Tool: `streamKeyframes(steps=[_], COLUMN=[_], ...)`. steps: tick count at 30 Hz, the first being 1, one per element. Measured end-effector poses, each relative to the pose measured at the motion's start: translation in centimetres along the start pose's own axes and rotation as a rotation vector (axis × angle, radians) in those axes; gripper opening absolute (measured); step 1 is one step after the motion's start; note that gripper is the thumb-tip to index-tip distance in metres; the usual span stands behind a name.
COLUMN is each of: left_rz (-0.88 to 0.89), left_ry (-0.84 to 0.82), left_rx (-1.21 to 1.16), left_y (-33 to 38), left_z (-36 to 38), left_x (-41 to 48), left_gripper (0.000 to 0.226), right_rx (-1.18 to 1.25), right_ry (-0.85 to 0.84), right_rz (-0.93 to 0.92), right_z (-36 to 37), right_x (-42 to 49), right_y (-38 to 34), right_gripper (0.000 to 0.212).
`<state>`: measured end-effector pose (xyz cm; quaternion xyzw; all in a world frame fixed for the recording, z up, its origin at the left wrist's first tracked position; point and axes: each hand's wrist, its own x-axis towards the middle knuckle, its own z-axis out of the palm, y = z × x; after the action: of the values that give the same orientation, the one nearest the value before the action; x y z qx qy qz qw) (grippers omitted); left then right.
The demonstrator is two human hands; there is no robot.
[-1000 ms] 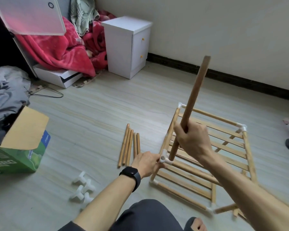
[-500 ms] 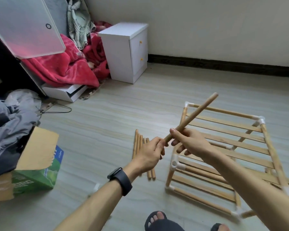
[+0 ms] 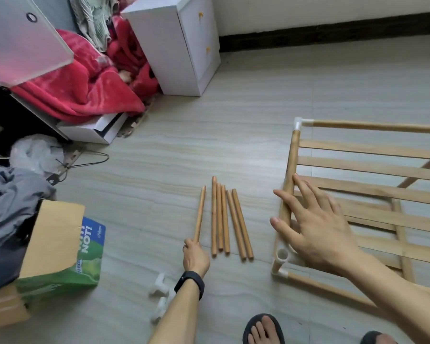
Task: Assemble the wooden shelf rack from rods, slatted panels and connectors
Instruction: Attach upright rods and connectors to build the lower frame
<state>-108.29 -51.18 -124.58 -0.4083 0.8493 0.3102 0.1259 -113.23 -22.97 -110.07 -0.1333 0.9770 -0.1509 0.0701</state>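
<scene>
The right hand [image 3: 318, 227], now open over the rack frame [image 3: 358, 126], has released the rod [image 3: 200, 212], which the left hand [image 3: 196, 256] grips beside the loose rods [image 3: 224, 219]; the connector [image 3: 282, 256] socket stays empty.

shelf rack [image 3: 358, 150]: cut off at right edge
white connectors [image 3: 158, 285]: partly hidden behind left forearm [image 3: 176, 314]
right hand [image 3: 315, 227]: motion-blurred

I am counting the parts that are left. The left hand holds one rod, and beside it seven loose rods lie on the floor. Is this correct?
Not quite. The head view shows five loose rods, not seven. The rest is as you say: the left hand grips one rod by its near end, and the loose ones lie just to its right.
</scene>
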Motion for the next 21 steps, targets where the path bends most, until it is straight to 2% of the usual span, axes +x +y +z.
streamKeyframes(steps=[2, 5, 7, 10, 12, 13, 16, 19, 21], left_rz=[-0.024, -0.044, -0.025, 0.197, 0.331, 0.340, 0.235, 0.082, 0.046], left_ry=[-0.031, -0.065, -0.012, 0.114, 0.059, -0.006, -0.152, -0.227, -0.285], left_rx=[0.024, 0.100, 0.164, 0.335, 0.439, 0.472, 0.539, 0.442, 0.399], left_y=[-0.1, 0.3, 1.1, 3.0, 4.6, 5.3, 6.4, 6.4, 6.5], left_z=[1.1, 2.0, 2.6, 4.2, 5.8, 6.8, 8.9, 9.5, 9.2], left_x=[0.8, 1.8, 1.7, 0.6, -0.3, -0.7, -1.6, -1.7, -1.5], left_gripper=[0.015, 0.038, 0.046, 0.043, 0.046, 0.051, 0.056, 0.053, 0.048], right_rx=[-0.004, 0.019, 0.031, 0.043, 0.042, 0.038, 0.032, 0.032, 0.029], right_ry=[0.016, 0.040, 0.056, 0.081, 0.092, 0.092, 0.080, 0.072, 0.062], right_rz=[-0.003, -0.011, -0.015, -0.017, -0.020, -0.021, -0.022, -0.023, -0.017], right_z=[0.3, 0.4, 0.5, 0.7, 0.8, 0.8, 0.7, 0.6, 0.5], right_x=[-0.1, -0.1, -0.2, -0.2, -0.3, -0.3, -0.3, -0.1, -0.1], right_y=[0.1, 0.0, 0.1, 0.1, 0.1, 0.1, 0.1, 0.1, 0.1], right_gripper=[0.077, 0.073, 0.070, 0.067, 0.066, 0.066, 0.067, 0.067, 0.067])
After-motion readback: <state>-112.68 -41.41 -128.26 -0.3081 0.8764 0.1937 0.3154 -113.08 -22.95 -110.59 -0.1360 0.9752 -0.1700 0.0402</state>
